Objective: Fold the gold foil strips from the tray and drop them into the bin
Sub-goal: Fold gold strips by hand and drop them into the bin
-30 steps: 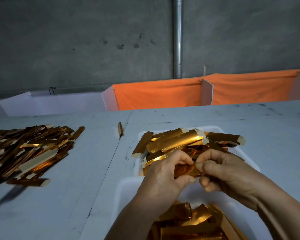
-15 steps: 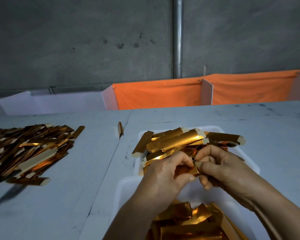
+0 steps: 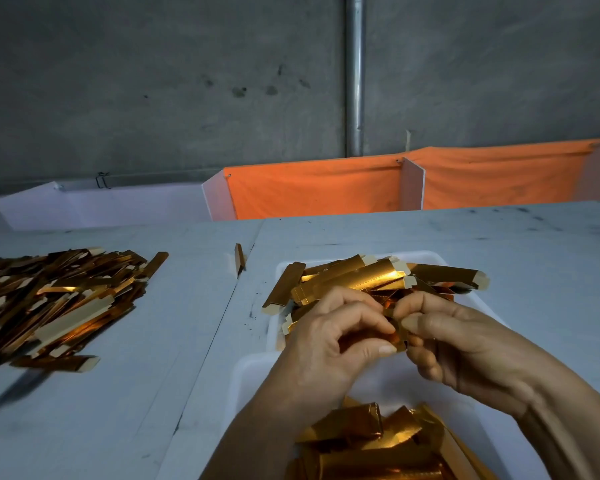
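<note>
We are pinching one gold foil strip (image 3: 394, 336) between both hands above the white bin (image 3: 253, 372). Our left hand (image 3: 329, 344) is curling its fingers around the strip's left end, thumb pressing underneath, while our right hand (image 3: 465, 344) is gripping the other end between thumb and forefinger. The strip is sitting crumpled between our fingertips, mostly hidden. Just behind our hands, the white tray (image 3: 426, 256) is holding a heap of unfolded strips (image 3: 361, 278). Folded pieces (image 3: 361, 441) are lying in the bin below our wrists. On the table (image 3: 153, 341) to our left, a large pile of strips (image 3: 49, 296) is spreading out, well apart from the tray.
</note>
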`<state>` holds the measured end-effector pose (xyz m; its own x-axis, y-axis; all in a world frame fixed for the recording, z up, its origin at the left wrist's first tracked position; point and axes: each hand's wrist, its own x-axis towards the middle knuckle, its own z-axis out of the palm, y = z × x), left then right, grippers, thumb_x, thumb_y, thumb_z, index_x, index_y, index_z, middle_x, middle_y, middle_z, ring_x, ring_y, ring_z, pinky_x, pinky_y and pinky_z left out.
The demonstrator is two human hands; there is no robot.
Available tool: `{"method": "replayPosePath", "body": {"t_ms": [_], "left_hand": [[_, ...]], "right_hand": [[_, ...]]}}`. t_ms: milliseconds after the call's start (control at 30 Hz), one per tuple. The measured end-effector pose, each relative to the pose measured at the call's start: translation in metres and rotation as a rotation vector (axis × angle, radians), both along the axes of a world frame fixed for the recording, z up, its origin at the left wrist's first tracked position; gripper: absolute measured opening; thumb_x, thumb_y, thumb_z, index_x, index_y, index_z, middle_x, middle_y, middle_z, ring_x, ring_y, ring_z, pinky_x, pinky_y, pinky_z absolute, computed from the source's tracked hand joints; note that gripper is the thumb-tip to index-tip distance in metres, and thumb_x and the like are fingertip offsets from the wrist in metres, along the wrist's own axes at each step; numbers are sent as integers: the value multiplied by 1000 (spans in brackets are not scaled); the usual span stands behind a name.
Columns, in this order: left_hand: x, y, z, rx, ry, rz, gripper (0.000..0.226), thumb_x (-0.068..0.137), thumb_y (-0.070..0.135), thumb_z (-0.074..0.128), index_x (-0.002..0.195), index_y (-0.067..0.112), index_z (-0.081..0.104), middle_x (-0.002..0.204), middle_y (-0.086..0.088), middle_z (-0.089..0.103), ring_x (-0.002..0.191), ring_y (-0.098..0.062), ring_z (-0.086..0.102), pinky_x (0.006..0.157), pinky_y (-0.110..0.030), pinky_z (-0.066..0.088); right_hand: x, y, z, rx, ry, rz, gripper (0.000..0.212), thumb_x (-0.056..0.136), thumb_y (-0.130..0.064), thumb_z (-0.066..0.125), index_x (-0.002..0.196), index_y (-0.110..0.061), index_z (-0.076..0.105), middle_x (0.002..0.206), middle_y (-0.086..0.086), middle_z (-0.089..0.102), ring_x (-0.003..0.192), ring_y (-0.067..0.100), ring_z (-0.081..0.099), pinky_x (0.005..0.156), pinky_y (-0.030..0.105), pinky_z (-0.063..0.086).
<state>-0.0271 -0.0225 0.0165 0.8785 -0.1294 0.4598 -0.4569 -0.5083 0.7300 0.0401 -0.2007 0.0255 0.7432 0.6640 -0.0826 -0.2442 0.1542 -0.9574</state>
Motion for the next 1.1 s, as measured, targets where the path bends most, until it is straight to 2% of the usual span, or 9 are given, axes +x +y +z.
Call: {"method": "replayPosePath", "body": {"t_ms": [167,400,533,600,700,833,900,967,1100], "left_hand": [[0,-3,-1,238,-119,12,14,88,25,62,101,20,65,105,15,46,103,-2,49,83,-17,45],[-1,-7,-2,367,-211,2,11,91,19,60,101,15,62,105,11,45,97,-1,48,78,-20,46],[-2,-6,4,304,-261,7,9,90,17,60,96,11,64,103,6,50,95,-7,52,77,-22,46],[-4,-6,6,206,-250,8,9,88,18,62,95,13,65,102,7,52,97,-10,55,79,-21,47],[-6,-6,7,74,-215,3,11,86,24,63,95,18,66,101,10,54,101,-13,56,82,-17,46],[-5,-6,7,30,-210,-14,11,86,21,64,97,17,66,101,9,55,100,-15,58,82,-18,47],[-4,-6,7,19,-213,-16,11,86,19,64,96,16,66,101,8,56,99,-15,58,82,-19,48],[-4,-6,6,14,-213,-13,11,86,18,64,95,13,67,100,7,57,98,-13,59,81,-18,47],[-3,-6,5,36,-200,14,12,86,18,63,96,12,66,101,9,57,99,-10,58,82,-16,47]], "right_hand": [[1,-1,-4,-187,-164,-36,12,89,3,52,93,-7,59,60,12,55,47,16,52,48,24,46],[3,-4,-2,-251,-326,18,10,89,5,56,95,-3,58,57,10,55,48,14,53,47,17,43],[2,-9,0,-106,-228,69,12,83,-10,62,94,-6,63,66,11,56,55,16,57,53,21,48],[2,-10,1,-4,-145,103,12,86,-16,65,94,-7,67,66,9,54,54,15,56,52,21,48],[2,-8,1,107,-67,121,20,78,-21,69,93,-8,69,63,6,50,49,12,51,47,19,46],[1,-5,0,169,-3,130,25,74,-23,82,90,-8,69,62,5,49,46,10,49,45,18,45],[1,-3,0,160,-6,97,11,81,-18,71,85,-8,68,60,4,48,44,9,47,43,18,43],[0,0,0,124,-24,52,7,81,-14,62,80,-9,67,60,4,46,43,9,46,42,18,42],[-2,2,1,95,-41,-1,6,78,-14,63,79,-9,64,60,5,47,44,10,47,42,18,43]]}}
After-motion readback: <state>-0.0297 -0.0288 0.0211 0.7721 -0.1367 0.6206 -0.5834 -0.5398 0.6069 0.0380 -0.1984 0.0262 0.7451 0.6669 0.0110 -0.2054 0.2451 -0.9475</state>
